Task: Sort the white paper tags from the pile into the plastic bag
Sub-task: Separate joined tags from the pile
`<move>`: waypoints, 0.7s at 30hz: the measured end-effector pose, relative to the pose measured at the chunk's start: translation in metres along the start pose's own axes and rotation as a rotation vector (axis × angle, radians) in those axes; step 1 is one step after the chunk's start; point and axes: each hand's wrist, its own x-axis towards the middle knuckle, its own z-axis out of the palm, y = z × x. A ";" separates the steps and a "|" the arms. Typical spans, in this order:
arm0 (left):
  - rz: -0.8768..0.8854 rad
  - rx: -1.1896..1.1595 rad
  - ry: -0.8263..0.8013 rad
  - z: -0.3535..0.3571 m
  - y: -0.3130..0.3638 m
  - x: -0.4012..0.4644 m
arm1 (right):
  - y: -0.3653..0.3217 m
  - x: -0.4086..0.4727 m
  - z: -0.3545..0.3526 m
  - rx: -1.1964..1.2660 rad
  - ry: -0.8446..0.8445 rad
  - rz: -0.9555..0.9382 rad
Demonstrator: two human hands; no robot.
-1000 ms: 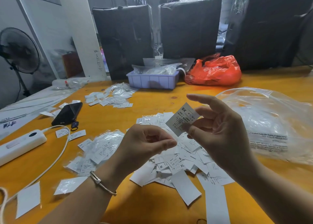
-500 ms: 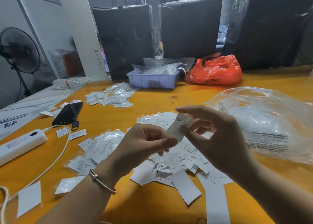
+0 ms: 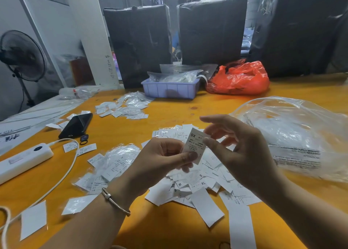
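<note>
One white tag (image 3: 194,145), printed "SX", was held up between both hands above the pile (image 3: 203,175). The left hand (image 3: 160,162) pinched its lower edge between thumb and curled fingers, and the right hand (image 3: 239,150) pinched its upper right corner with thumb and a finger, its other fingers spread loosely.

Most of the job looked to be still ahead. The pile of loose tags lay thick on the orange counter (image 3: 169,230) just under the hands, with sizes such as S, M and XL readable on some, and more strips trailed toward the near edge. The big clear plastic bag (image 3: 293,135) lay crumpled to the right of the pile, near the right hand; something pale showed through it, but whether tags were already inside could not be made out.

Small clear packets (image 3: 116,160) with tags in them sat to the left of the pile, and another scatter of packets and tags (image 3: 124,107) lay further back, so some sorting seemed to have been done. The held tag had not yet gone into any bag.
</note>
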 end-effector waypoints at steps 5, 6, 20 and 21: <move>0.006 -0.001 0.014 0.000 0.000 0.000 | -0.002 0.000 0.003 -0.033 -0.065 -0.033; 0.004 -0.002 0.022 0.000 0.000 0.000 | -0.003 -0.001 0.004 -0.029 -0.089 -0.043; 0.023 -0.086 0.073 -0.002 0.003 0.001 | -0.001 -0.001 0.001 0.006 -0.267 0.125; 0.018 -0.118 0.083 -0.003 0.004 0.001 | 0.000 -0.001 0.002 0.036 -0.298 0.192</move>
